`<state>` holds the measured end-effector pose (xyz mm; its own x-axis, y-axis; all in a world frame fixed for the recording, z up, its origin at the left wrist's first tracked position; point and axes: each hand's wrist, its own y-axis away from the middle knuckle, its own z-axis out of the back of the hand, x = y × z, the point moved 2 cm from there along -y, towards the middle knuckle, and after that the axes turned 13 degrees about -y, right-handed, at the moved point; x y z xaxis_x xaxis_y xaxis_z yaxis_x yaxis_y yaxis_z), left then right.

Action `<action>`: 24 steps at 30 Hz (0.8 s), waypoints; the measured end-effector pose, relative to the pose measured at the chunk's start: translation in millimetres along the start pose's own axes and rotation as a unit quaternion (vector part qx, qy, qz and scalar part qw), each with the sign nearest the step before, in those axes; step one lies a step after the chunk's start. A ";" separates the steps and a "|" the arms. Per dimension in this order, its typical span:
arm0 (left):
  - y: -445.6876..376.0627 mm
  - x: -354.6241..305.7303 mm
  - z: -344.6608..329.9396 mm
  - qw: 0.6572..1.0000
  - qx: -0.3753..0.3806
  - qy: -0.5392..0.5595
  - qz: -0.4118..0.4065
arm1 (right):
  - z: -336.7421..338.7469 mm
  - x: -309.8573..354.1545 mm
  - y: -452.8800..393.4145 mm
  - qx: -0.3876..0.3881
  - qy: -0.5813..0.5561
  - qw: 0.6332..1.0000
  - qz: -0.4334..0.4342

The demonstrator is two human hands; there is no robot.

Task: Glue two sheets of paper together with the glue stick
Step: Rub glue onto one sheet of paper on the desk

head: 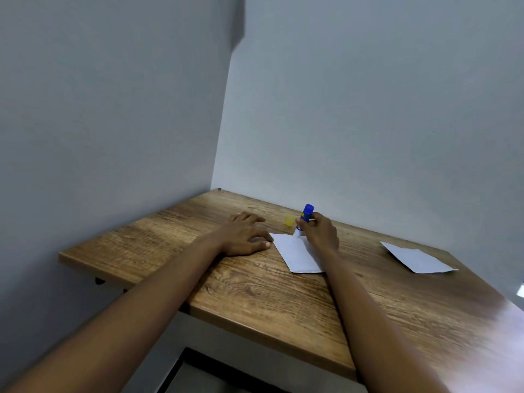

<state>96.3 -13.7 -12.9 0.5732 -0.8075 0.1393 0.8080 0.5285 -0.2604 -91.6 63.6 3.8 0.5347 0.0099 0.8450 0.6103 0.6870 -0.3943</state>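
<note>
Head view: right grip (320, 232) around glue stick (305, 217)

Wood-grain bench (255, 293) is sitting tight in a corner between two pale walls. One white paper sheet (297, 255) is lying flat near the bench's middle. A second white sheet (416, 258) is lying well apart, toward the right edge. A small yellow cap (289, 221) is resting near the back wall. The left hand (245, 236) is resting flat on the wood, fingertips just beside the first sheet.
</note>
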 end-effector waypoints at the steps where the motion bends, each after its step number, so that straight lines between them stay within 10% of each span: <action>1: 0.7 -0.4 0.3 1.000 0.001 0.001 -0.001 | 2.2 -1.9 -1.3 -0.010 -0.002 1.000 -0.010; 18: 3.5 -2.9 3.7 1.000 -0.006 0.011 0.001 | 20.2 -13.3 -4.7 -0.093 -0.047 0.994 -0.028; 24: 10.9 -0.3 14.2 0.980 -0.078 0.177 0.056 | 19.5 -11.1 -4.1 -0.089 -0.180 0.979 -0.030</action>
<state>106.9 -4.0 -2.2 0.5512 -0.8019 -0.2305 0.6966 0.5943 -0.4020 -111.4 74.8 3.0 0.2739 0.2503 0.9286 0.7440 0.5567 -0.3695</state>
